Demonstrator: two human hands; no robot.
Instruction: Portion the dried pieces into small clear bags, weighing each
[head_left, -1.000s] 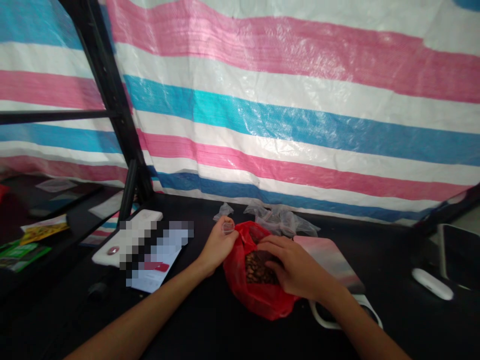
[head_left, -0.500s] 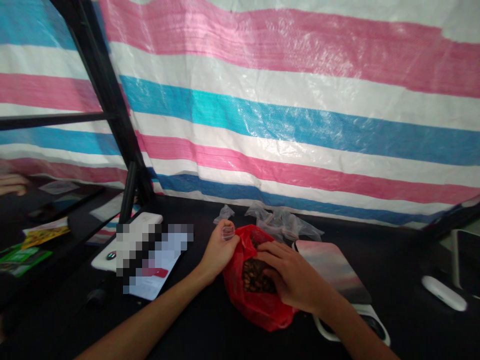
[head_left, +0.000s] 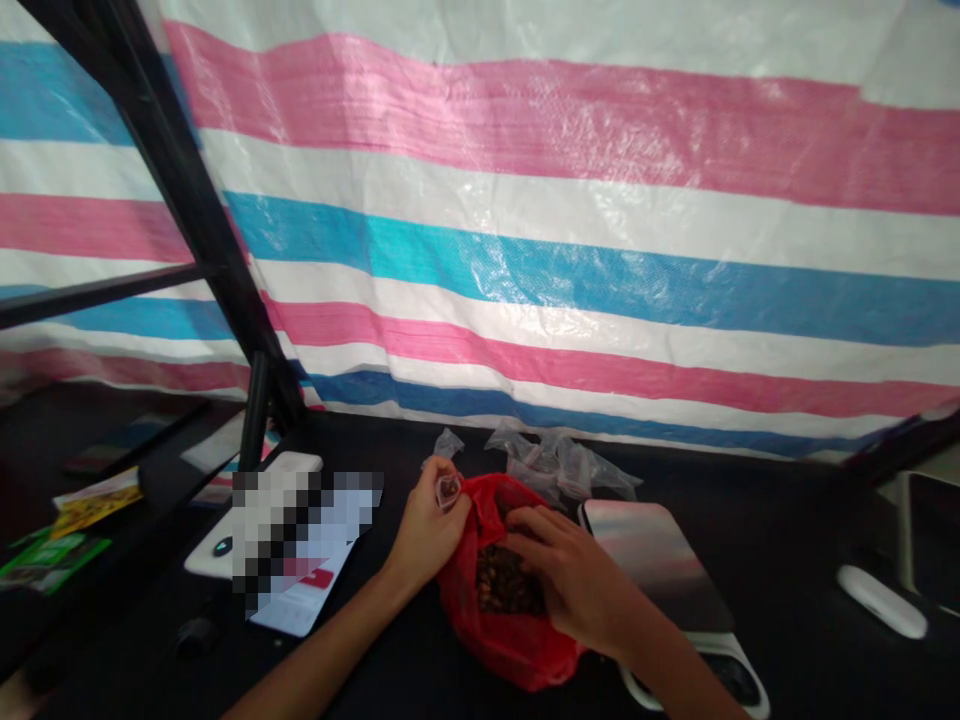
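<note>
Pieces (head_left: 504, 585), brown and bean-like, are mostly lying in a red plastic bag (head_left: 517, 655), few seemingly in the small clear plastic bag (head_left: 449, 489) the left hand (head_left: 429, 528) is pinching; the right hand (head_left: 574, 575), grip unclear, is resting at the red one's mouth.

Black tabletop (head_left: 795, 535), open red bag (head_left: 517, 655), crumpled clear bags (head_left: 551, 462), metal-topped white device (head_left: 656, 550), white oblong object (head_left: 881, 601)

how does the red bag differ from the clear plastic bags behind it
The red bag is strongly coloured; the clear plastic bags are colourless. The red bag gapes open around brown bean-like pieces, with the right hand at its mouth; the clear plastic bags lie crumpled, untouched. Both rest on the black table.
</note>
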